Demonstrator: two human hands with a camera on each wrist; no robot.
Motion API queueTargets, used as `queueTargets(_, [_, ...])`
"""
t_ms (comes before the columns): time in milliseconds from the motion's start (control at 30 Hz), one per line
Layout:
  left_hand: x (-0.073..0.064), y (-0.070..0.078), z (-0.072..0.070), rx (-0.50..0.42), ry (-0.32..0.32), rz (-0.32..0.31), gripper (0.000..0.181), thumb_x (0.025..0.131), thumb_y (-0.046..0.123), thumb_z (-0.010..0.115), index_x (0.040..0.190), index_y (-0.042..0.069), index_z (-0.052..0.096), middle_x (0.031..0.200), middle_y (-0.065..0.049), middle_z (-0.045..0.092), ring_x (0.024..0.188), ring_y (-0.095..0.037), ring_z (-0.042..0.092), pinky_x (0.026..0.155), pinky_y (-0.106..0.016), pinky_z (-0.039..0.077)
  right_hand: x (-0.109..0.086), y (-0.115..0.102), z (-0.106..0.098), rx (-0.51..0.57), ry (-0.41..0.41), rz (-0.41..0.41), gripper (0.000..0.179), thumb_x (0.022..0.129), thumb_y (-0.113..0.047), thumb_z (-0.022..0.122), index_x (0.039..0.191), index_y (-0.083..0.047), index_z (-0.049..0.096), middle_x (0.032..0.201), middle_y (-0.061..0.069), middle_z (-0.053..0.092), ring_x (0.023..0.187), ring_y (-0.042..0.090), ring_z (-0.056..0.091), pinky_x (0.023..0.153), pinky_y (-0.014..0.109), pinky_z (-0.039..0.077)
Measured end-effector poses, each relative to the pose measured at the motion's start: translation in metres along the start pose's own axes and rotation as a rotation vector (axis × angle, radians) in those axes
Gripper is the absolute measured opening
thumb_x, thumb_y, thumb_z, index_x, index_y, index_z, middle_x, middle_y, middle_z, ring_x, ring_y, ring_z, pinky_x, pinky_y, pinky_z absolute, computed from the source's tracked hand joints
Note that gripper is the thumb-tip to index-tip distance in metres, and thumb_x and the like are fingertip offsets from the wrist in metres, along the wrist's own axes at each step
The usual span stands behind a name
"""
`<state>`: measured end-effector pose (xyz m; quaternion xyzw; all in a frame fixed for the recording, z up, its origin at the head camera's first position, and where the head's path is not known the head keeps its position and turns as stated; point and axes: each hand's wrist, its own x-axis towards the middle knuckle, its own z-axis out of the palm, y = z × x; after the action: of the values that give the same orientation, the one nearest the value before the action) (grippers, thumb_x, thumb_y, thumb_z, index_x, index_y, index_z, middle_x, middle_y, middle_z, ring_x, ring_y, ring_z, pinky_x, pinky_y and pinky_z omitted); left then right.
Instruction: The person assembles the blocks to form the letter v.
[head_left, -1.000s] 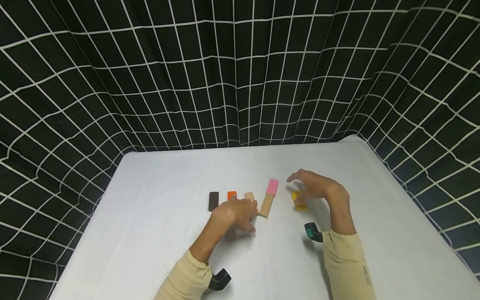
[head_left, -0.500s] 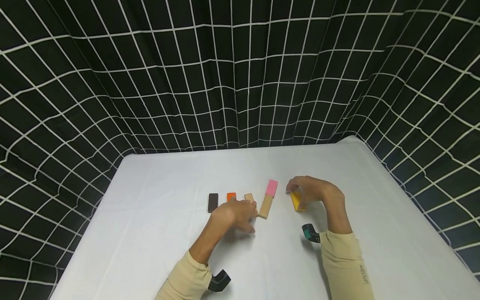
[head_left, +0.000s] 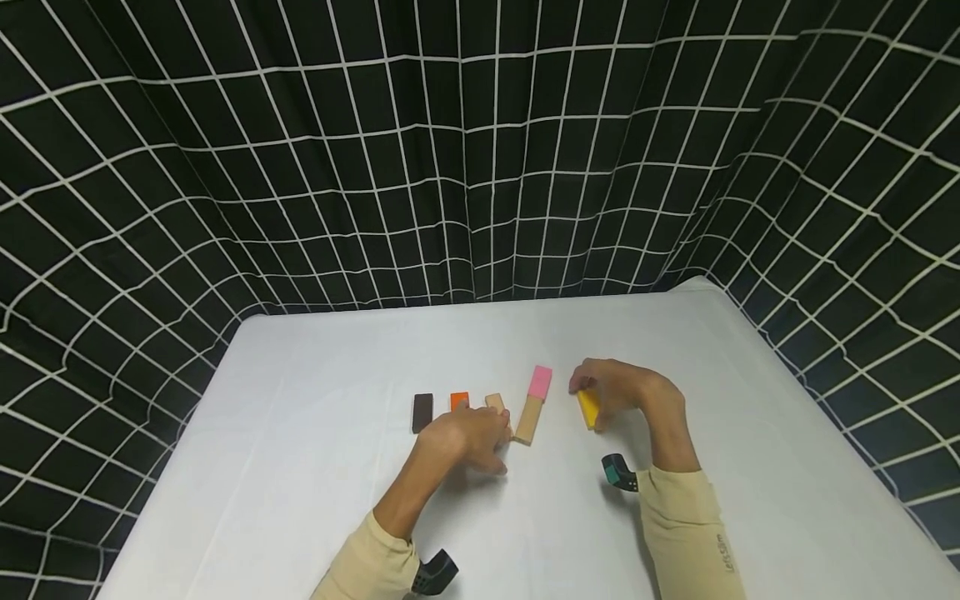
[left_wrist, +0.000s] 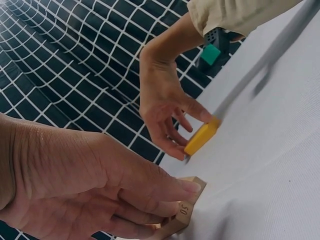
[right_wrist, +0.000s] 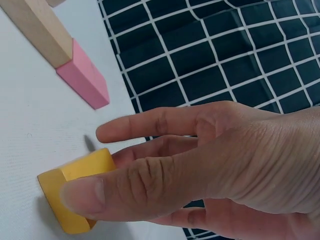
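Note:
My left hand (head_left: 465, 435) pinches a plain wooden block (left_wrist: 184, 209) marked "50", its thumb on the near end and fingers curled behind. In the head view the hand covers much of that block. My right hand (head_left: 621, 388) holds a yellow block (right_wrist: 90, 166) between thumb and fingers, its index finger stretched out above in the right wrist view. The yellow block is tilted, close over the white table. Between the hands, a pink block (head_left: 540, 382) lies end to end with a longer plain wooden block (head_left: 528, 420).
A dark brown block (head_left: 423, 413) and an orange block (head_left: 460, 401) lie to the left, the orange one partly behind my left hand. The white table (head_left: 300, 467) is bounded at back and sides by a black curtain (head_left: 480, 167) with white grid lines.
My right hand has come down onto the yellow block and taken hold of it, and the block has tilted. My left hand has stayed at the wooden block.

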<state>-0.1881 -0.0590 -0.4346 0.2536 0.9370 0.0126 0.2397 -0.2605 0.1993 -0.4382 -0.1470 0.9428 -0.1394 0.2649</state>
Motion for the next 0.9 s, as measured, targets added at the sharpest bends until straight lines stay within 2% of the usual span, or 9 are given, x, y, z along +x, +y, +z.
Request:
queueTargets(133, [0.0015, 0.001, -0.0002, 0.023, -0.006, 0.012, 0.065, 0.093, 0.042, 0.075, 0.151, 0.02, 0.057, 0.165, 0.0, 0.047, 0.153, -0.016, 0.045, 0.13, -0.046, 0.034, -0.0007, -0.0008, 0.0016, 0.002, -0.003, 0.04, 0.066, 0.069, -0.006, 0.095, 0.127, -0.023, 0.068, 0.136, 0.007, 0.067, 0.117, 0.025, 0.057, 0.107, 0.057, 0.054])
queueTargets(200, [0.0018, 0.0017, -0.0001, 0.025, -0.012, 0.01, 0.067, 0.093, 0.043, 0.075, 0.152, 0.019, 0.056, 0.165, -0.001, 0.046, 0.154, -0.016, 0.044, 0.13, -0.047, 0.033, -0.0013, -0.0008, 0.0018, 0.002, -0.006, 0.045, 0.067, 0.069, -0.005, 0.094, 0.127, -0.023, 0.067, 0.136, 0.007, 0.067, 0.116, 0.025, 0.057, 0.106, 0.057, 0.054])
queueTargets(467, [0.0004, 0.0035, 0.0001, 0.01, -0.014, -0.003, 0.067, 0.092, 0.043, 0.077, 0.151, 0.019, 0.057, 0.163, -0.001, 0.049, 0.153, -0.016, 0.046, 0.13, -0.047, 0.033, -0.0017, 0.001, 0.0048, 0.005, -0.006, 0.018, 0.063, 0.068, -0.002, 0.094, 0.121, -0.022, 0.066, 0.134, 0.007, 0.067, 0.113, 0.025, 0.056, 0.104, 0.054, 0.056])
queueTargets(900, [-0.0018, 0.0009, -0.002, -0.018, -0.01, 0.006, 0.07, 0.092, 0.04, 0.077, 0.154, 0.016, 0.054, 0.163, -0.004, 0.05, 0.153, -0.017, 0.046, 0.129, -0.047, 0.033, 0.0055, 0.0003, 0.0021, -0.017, -0.021, 0.002, 0.065, 0.067, 0.0, 0.094, 0.116, -0.021, 0.056, 0.121, 0.004, 0.064, 0.111, 0.024, 0.055, 0.092, 0.046, 0.058])
